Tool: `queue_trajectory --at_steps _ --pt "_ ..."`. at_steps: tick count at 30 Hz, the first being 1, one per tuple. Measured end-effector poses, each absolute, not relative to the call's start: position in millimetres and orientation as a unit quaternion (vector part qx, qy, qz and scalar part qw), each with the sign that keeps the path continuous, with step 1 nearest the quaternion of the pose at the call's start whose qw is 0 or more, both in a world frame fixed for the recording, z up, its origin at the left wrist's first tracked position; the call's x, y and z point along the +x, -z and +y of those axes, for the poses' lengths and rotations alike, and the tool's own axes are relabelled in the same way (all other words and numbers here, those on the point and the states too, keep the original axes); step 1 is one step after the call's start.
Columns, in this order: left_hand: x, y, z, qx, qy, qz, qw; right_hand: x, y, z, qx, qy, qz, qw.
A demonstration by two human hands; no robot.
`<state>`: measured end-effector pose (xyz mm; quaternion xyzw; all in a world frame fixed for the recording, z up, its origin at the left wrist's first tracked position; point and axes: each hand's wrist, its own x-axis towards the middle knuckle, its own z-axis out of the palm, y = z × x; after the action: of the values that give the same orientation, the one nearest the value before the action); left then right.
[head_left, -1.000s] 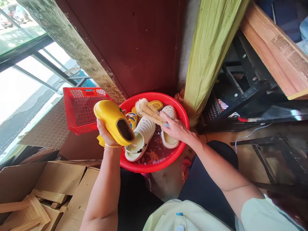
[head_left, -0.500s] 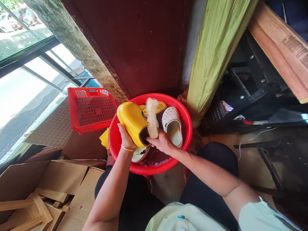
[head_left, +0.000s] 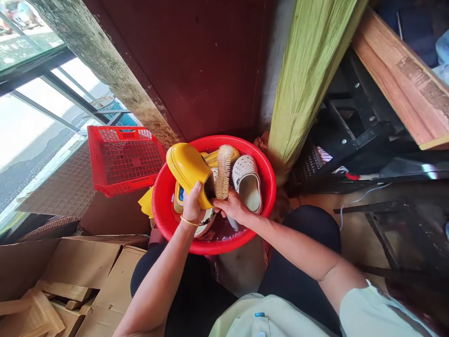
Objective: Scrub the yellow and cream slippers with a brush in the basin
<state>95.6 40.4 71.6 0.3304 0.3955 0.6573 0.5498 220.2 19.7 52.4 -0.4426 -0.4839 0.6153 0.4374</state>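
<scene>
A yellow clog is tilted over the left part of a red basin, with my left hand gripping its lower edge. My right hand is closed on a scrub brush, whose pale bristles stand upright beside the clog's opening. White clogs lie in the basin to the right and below the yellow one. Behind the brush rests another yellow shoe. Dark, sudsy water shows at the basin's bottom. The clog's inside is mostly hidden.
Left of the basin stands a red plastic crate. Cardboard boxes with wooden pieces are at the lower left. A green cloth hangs behind the basin's right side. Black furniture and a wooden plank are at the right.
My left hand has shifted from the clog's left side to its lower edge near the opening. The brush has turned, showing its bristles more clearly. The whole view has shifted slightly.
</scene>
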Motion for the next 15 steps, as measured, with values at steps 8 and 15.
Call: queue_trajectory --at_steps 8,15 --pt "110 -60 41 0.377 -0.660 0.441 0.478 227 -49 35 -0.537 -0.532 -0.533 0.380" --pt "111 -67 59 0.406 -0.664 0.455 0.434 235 -57 42 -0.592 -0.423 -0.575 0.374"
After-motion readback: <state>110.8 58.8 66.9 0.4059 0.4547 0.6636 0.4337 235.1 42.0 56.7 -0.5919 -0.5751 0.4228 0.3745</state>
